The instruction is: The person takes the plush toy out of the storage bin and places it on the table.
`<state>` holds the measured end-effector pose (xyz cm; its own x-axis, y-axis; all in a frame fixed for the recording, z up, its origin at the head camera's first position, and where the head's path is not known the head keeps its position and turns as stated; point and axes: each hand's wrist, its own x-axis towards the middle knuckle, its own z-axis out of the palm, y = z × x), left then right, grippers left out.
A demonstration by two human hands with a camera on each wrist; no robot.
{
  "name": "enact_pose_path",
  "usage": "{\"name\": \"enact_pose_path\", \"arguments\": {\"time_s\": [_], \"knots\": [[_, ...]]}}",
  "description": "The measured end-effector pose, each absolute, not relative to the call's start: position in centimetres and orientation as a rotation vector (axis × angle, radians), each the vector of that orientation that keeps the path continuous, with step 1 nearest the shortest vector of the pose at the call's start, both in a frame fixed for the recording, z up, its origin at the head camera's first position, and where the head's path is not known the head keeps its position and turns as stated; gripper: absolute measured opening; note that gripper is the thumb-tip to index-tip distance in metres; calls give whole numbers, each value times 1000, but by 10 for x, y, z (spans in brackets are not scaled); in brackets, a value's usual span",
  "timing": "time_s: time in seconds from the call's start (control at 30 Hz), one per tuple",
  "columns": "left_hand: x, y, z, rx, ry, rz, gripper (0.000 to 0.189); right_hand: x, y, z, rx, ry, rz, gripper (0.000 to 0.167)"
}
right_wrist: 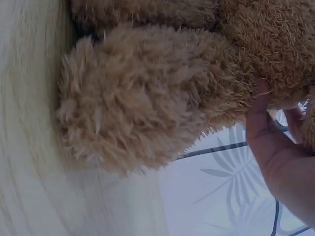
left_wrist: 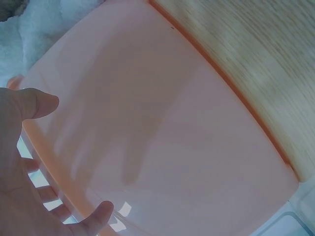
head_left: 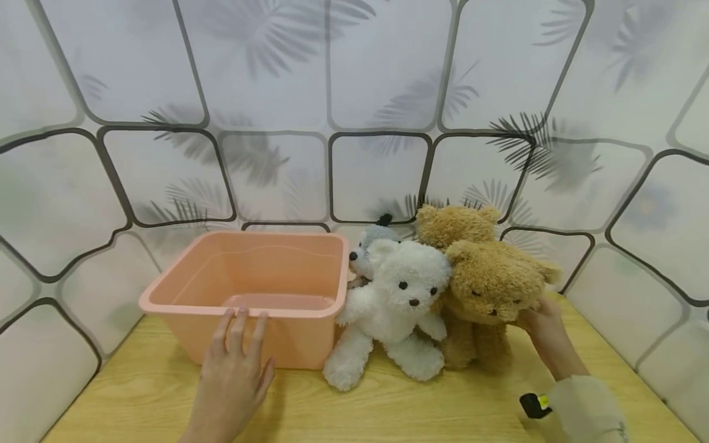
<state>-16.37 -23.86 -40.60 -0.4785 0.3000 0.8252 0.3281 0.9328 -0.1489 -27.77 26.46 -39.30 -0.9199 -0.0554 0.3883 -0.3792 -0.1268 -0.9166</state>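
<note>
A pink plastic basin [head_left: 310,341] stands at the left of the table. My left hand [head_left: 235,363] is at its front rim, fingers spread and fairly straight, fingertips over the edge. In the left wrist view the thumb [left_wrist: 42,103] lies apart from the outer wall [left_wrist: 162,123]. On the right, my right hand [head_left: 545,326] grips the front brown teddy bear [head_left: 493,277] at its side; the bear sits leaning, head tilted. In the right wrist view the thumb [right_wrist: 261,108] presses into the fur and the other fingers are mostly hidden behind it.
A white teddy bear [head_left: 407,295] sits between basin and brown bear. Behind it are a light blue plush toy [head_left: 376,237] and a second brown bear [head_left: 456,224]. A small black object [head_left: 534,406] shows beside the right sleeve. Patterned curtain-like walls [head_left: 382,178] enclose the wooden table [head_left: 388,418].
</note>
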Motion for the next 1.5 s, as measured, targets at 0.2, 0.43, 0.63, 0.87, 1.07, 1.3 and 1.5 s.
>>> {"name": "enact_pose_path", "arguments": {"time_s": [0.2,0.43,0.63,0.87,1.07,1.3,1.5], "knots": [[-164,-238,-407,-454,-2080,-50,60,-278,258,-389,278,-2118,2098,38],[-165,-239,-407,-454,-2061,-52,60,-283,249,-382,87,-2261,2086,64],[-166,-239,-408,-456,-2057,-65,60,-283,245,-379,17,-2381,2013,64],[-168,-242,-406,-472,-2091,-52,62,-281,246,-374,-81,-2356,1908,36],[-159,-256,-405,-439,-2181,-41,67,-273,249,-378,23,-2390,1815,52],[-158,-263,-408,-423,-2200,-27,68,-260,265,-376,52,-2391,1758,66],[-156,-261,-407,-424,-2215,-32,72,-247,280,-377,121,-2413,1607,60]]}}
